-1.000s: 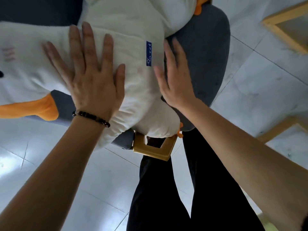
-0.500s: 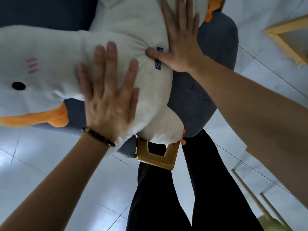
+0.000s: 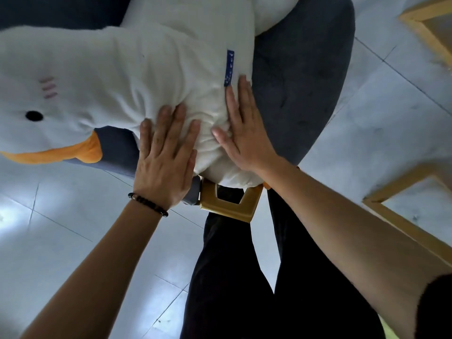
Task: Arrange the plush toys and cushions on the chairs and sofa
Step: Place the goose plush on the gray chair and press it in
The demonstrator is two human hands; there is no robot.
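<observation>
A big white plush goose (image 3: 127, 69) lies across a round dark-grey chair (image 3: 300, 77), its head with an orange beak (image 3: 58, 154) hanging over the left side. A small blue label (image 3: 229, 67) is sewn on its body. My left hand (image 3: 166, 160) lies flat, fingers spread, on the near edge of the plush body and the chair rim. My right hand (image 3: 244, 133) presses flat on the plush beside it, just below the label, and the fabric wrinkles between them. Neither hand grips anything.
The chair has a gold metal leg bracket (image 3: 230, 204) right in front of my black-trousered legs (image 3: 256, 277). White tiled floor (image 3: 61, 241) surrounds it. Light wooden frames (image 3: 401, 216) stand at the right, one near and one at the top right corner.
My right hand has come back from high on the plush down to its near end. My left hand has slid down toward the chair's rim. The goose stays on the chair.
</observation>
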